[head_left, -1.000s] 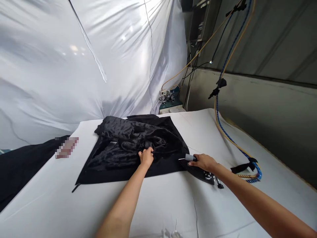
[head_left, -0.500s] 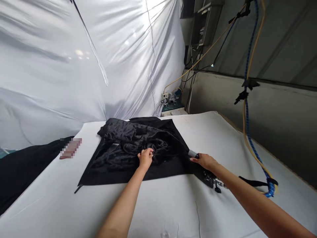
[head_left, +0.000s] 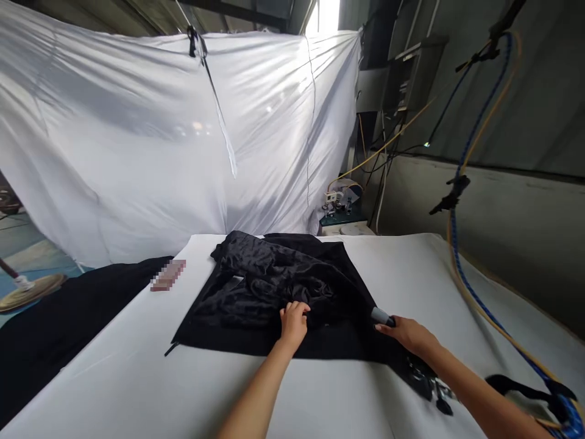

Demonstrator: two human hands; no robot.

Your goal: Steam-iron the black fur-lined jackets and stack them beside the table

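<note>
A black garment with a shiny plush surface lies bunched on a white-covered table. My left hand is on its front middle, fingers curled into the plush cloth. Off the garment's right side, my right hand is wrapped around the dark handle of what looks like a steam iron, with a grey handle end. Metal fittings and a black knob show below that hand. The iron's underside is hidden, and its dark body merges with the black cloth. A thin black cord end sticks out at the garment's near left corner.
Blue and yellow hoses hang at the right and run down beside my right forearm. A blurred reddish item lies at the table's left edge, beside dark cloth. White sheeting hangs behind; small machinery stands at the back.
The camera view has tilted up and turned left, so everything sits lower and farther right. Both hands keep their holds; the garment looks nearly the same.
</note>
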